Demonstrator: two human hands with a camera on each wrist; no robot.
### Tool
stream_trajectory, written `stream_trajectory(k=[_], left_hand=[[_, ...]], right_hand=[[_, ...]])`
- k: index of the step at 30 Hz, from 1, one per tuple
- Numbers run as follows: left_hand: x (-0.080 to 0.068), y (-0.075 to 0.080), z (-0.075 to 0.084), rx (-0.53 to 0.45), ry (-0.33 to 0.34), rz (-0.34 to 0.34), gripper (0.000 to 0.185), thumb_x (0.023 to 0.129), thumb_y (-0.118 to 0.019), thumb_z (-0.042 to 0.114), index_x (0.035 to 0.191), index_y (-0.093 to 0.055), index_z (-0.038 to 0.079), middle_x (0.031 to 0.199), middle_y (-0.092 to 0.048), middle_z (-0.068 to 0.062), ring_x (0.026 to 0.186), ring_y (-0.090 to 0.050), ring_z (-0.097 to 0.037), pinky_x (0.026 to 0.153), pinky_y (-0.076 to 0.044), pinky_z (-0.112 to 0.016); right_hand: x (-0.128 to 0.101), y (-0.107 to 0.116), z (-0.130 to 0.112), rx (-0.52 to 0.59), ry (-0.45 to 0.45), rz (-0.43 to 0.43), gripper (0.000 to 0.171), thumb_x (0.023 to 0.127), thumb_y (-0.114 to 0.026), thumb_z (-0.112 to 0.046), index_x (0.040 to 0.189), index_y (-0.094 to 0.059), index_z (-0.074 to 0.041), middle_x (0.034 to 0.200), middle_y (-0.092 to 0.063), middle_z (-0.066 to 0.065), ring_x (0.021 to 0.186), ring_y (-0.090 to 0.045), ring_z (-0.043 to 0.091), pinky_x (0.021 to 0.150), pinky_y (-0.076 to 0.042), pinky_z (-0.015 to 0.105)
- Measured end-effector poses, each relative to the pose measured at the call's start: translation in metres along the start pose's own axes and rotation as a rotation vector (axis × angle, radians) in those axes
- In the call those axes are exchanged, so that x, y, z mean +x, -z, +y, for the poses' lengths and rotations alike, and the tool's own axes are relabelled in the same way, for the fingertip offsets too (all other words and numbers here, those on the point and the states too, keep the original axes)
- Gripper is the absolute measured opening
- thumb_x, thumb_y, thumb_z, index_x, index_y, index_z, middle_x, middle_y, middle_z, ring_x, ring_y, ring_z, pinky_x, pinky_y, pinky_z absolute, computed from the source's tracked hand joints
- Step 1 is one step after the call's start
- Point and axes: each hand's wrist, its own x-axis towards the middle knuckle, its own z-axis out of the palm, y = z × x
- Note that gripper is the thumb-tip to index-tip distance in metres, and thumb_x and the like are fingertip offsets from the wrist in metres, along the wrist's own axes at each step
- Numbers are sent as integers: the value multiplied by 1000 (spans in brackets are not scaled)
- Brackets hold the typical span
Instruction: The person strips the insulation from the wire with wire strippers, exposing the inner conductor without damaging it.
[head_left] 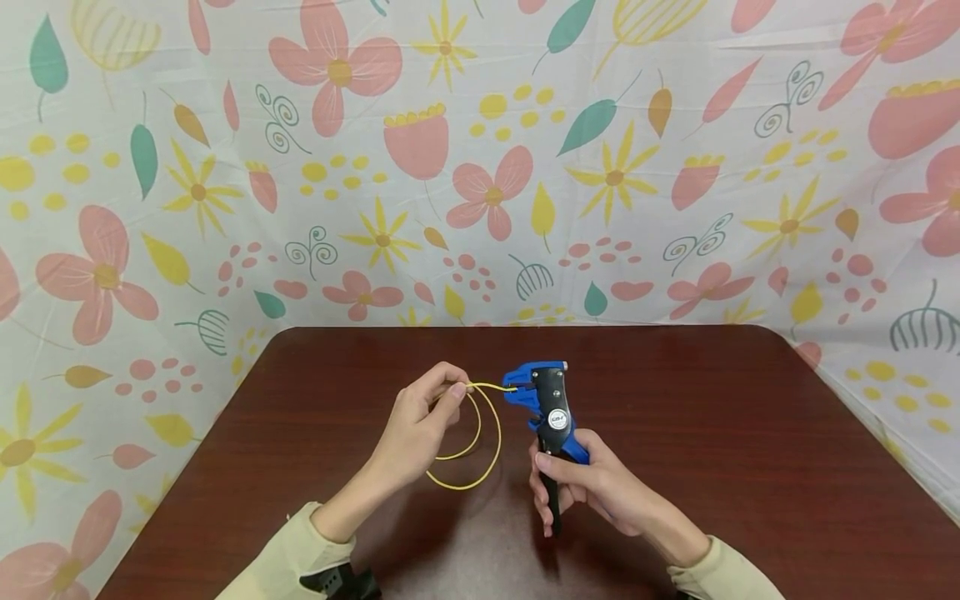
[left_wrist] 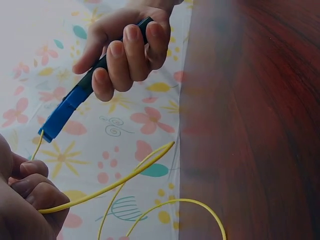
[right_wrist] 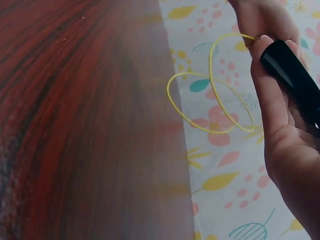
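In the head view my left hand (head_left: pixel 420 421) pinches a thin yellow wire (head_left: pixel 497 433) between thumb and fingertips. The wire hangs in a loose loop below that hand. Its short free end reaches right, into the blue jaws of a wire stripper (head_left: pixel 557 408). My right hand (head_left: pixel 588 483) holds the stripper upright by its black and blue handles, fingers wrapped round them. The left wrist view shows the right hand's curled fingers (left_wrist: pixel 135 52) on the dark handle, with the wire end at the blue head. In the right wrist view the black handle (right_wrist: pixel 290 75) hides part of the left hand.
A dark red-brown wooden table (head_left: pixel 675 392) lies under both hands. Behind it hangs a white cloth (head_left: pixel 495 275) printed with flowers and leaves. A black strap (head_left: pixel 341 581) is on the left wrist, beside a pale sleeve (head_left: pixel 296 554).
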Motion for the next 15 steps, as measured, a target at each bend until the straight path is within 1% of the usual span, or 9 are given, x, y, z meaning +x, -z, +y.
stream_trajectory(k=[5, 7, 10, 15], left_hand=[[-1, -3, -1, 7, 16, -8, 13, 111, -53, 12, 106, -65, 13, 63, -37, 7, 57, -35, -11, 62, -33, -28], [-1, -4, -1, 13, 27, -2, 13, 111, -53, 12, 106, -65, 13, 63, -38, 7, 57, -35, -11, 62, -33, -29], [-1, -5, -1, 31, 44, 5, 13, 111, -53, 12, 105, -65, 14, 63, -38, 7, 58, -37, -11, 63, -34, -29], [0, -6, 1, 74, 55, 27, 12, 109, -56, 9, 104, -66, 15, 62, -43, 8, 59, -43, -11, 66, -39, -30]], right_hand=[[0, -1, 0, -13, -6, 13, 15, 112, -42, -4, 110, -52, 7, 83, -62, 12, 66, -68, 21, 60, -61, 53], [1, -1, 1, -16, -6, 20, 14, 112, -42, -4, 110, -53, 5, 83, -62, 11, 65, -68, 21, 59, -61, 53], [1, -1, 1, -16, -7, 27, 14, 111, -42, -4, 110, -52, 6, 82, -62, 11, 64, -67, 20, 58, -61, 52], [2, -2, 2, -8, -10, 35, 17, 111, -42, -5, 107, -49, 10, 80, -61, 11, 63, -66, 20, 57, -61, 49]])
